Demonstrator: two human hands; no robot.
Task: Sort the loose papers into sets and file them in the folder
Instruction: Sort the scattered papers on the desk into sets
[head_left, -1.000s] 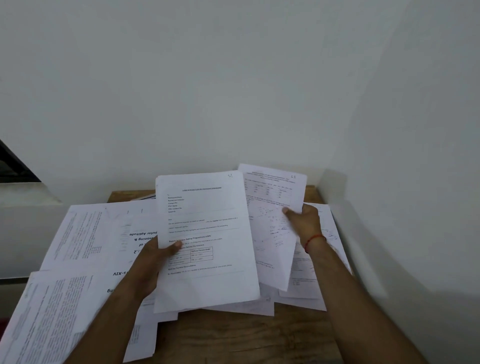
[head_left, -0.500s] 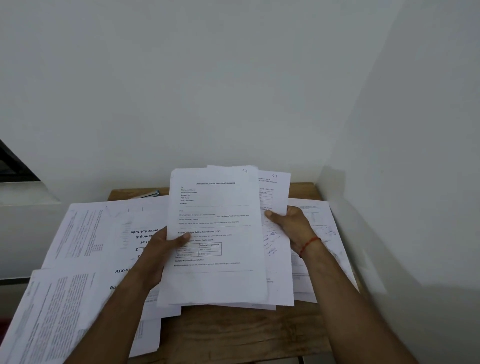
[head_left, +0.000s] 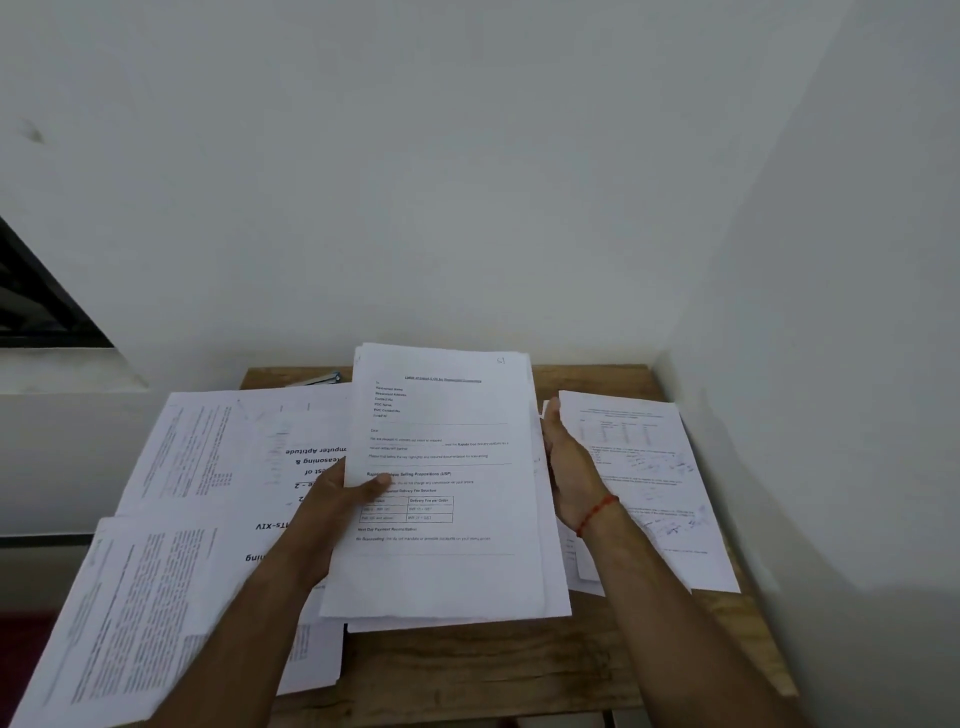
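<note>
A small stack of white printed sheets (head_left: 447, 571), with a letter and a small table on the top page, is raised over the middle of the wooden table (head_left: 493, 670). My left hand (head_left: 332, 512) grips the stack's left edge, thumb on the top page. My right hand (head_left: 569, 467) lies flat against the stack's right edge, fingers straight, with a red thread on the wrist. Loose papers (head_left: 228, 467) with upside-down headings cover the left half of the table. Handwritten sheets (head_left: 644, 478) lie to the right. No folder is visible.
White walls close in behind and on the right, so the table sits in a corner. A small dark metal object (head_left: 319, 378) pokes out at the back edge behind the papers. More printed pages (head_left: 119, 613) overhang the table's front left. Bare wood shows at the front.
My right hand brought its handwritten sheet in behind the letter page and the sheets are now squared into one stack. The stack shifted slightly right and more upright.
</note>
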